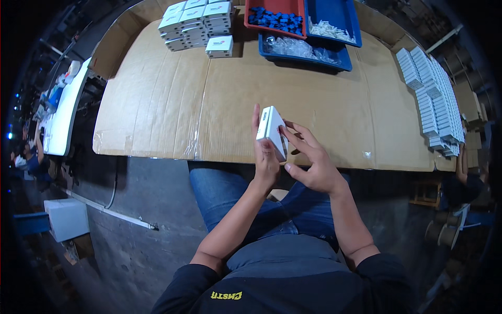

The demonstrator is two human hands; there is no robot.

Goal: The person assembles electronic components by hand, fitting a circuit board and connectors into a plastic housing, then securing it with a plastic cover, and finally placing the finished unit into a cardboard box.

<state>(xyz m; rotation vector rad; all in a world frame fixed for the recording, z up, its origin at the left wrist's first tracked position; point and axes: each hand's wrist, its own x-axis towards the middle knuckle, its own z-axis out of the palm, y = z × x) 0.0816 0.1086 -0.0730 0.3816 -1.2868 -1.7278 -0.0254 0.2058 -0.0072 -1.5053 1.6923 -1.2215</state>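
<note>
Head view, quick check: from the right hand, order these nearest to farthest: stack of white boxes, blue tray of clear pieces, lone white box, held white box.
From the right hand:
1. Held white box, just left
2. Blue tray of clear pieces, ahead
3. Lone white box, ahead-left
4. Stack of white boxes, behind the lone one

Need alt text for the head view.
A person's left hand holds a white box over the near edge of a cardboard-covered table, the right hand at the box's right side. Stacked white boxes, a red tray of blue pieces and two blue trays sit at the far side; rows of white packs line the right end.
</note>
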